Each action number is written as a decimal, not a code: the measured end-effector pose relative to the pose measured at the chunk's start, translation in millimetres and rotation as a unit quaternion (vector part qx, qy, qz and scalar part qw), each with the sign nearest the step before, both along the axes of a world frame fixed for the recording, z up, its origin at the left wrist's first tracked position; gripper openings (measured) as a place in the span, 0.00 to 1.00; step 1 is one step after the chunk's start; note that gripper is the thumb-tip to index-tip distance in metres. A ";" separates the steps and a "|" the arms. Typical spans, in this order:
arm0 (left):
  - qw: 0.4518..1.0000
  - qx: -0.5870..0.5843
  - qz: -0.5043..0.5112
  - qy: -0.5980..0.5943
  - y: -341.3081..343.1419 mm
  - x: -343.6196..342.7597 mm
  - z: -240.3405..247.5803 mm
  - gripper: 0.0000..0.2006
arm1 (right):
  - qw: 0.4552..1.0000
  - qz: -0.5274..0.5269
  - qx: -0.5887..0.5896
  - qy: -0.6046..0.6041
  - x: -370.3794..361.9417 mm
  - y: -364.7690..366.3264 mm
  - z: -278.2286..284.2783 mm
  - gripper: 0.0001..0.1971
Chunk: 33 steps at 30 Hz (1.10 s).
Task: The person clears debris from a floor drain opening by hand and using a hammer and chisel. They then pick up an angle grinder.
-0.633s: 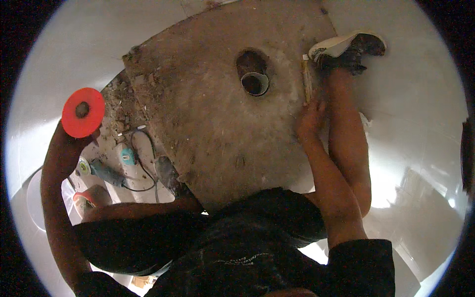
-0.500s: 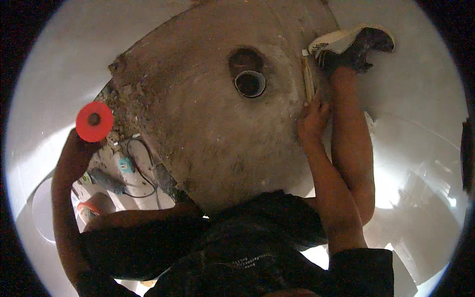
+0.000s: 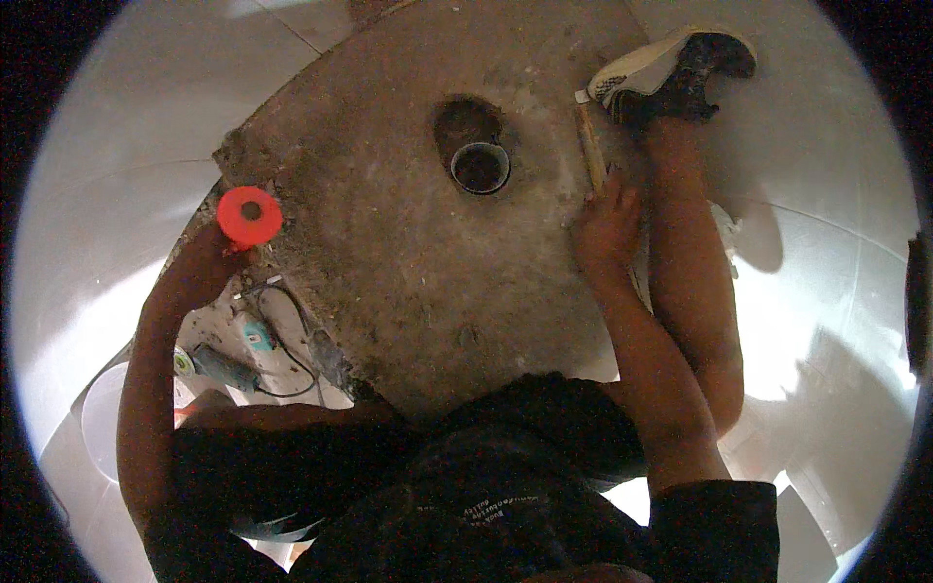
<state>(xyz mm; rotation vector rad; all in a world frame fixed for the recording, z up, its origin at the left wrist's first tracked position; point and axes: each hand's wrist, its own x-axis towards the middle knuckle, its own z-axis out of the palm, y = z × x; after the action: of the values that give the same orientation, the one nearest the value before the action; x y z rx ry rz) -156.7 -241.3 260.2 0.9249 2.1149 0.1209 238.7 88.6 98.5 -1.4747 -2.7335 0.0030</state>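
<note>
At the left, my left hand [image 3: 209, 260] is closed around a chisel with a round red hand guard [image 3: 236, 220]; its round brown top end shows in the middle. It stands over the broken edge of the concrete floor [image 3: 389, 262], and its tip is hidden. On the right, beside my bent leg, my right hand [image 3: 609, 225] is closed at the near end of a thin wooden handle [image 3: 591, 146]. That handle lies along the concrete, with a small pale piece [image 3: 583, 96] at its far end, close to my shoe.
A round pipe opening [image 3: 480, 168] stands in the floor ahead, beside a dark hollow [image 3: 466, 124]. By my left knee lie a power tool [image 3: 224, 367], a black cable [image 3: 307, 361] and a teal-and-white object [image 3: 259, 336]. My shoe [image 3: 671, 78] rests at the far right.
My left hand has moved right and slightly away from me with the chisel. The right hand has shifted slightly on the handle. The whole view has moved a little.
</note>
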 end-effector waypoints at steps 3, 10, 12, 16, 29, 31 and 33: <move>0.998 0.041 -0.055 0.001 -13.2 0.0 -11.1 0.22 | 0.999 0.011 0.032 0.021 -12.0 -10.5 18.1 0.28; 0.991 0.115 -0.064 0.004 -81.3 -48.1 -21.0 0.23 | 0.999 0.028 -0.012 0.043 -11.2 -1.1 -10.7 0.26; 0.998 0.063 -0.023 0.018 -86.5 -40.7 13.7 0.22 | 0.999 0.003 0.042 0.002 -3.9 8.4 -28.4 0.24; 0.988 0.049 0.129 0.073 -128.6 -25.5 76.9 0.20 | 0.976 0.046 0.118 0.176 -1.6 7.3 -41.9 0.22; 0.921 0.095 0.375 0.034 -257.9 35.8 69.7 0.22 | 0.785 0.431 -0.292 0.334 -117.1 -272.1 129.4 0.25; 0.922 0.103 0.372 0.035 -282.2 44.1 20.7 0.21 | 0.771 0.375 -0.414 0.307 -92.2 -271.6 149.3 0.23; 0.917 0.113 0.381 0.034 -305.7 57.4 -43.9 0.21 | 0.802 0.318 -0.453 0.225 -61.5 -250.6 148.5 0.21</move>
<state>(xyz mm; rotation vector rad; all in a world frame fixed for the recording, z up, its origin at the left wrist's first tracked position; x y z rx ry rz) -99.3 -547.0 216.3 0.1711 2.4524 0.7486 177.2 -162.0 247.0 -0.3433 -2.6815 1.6126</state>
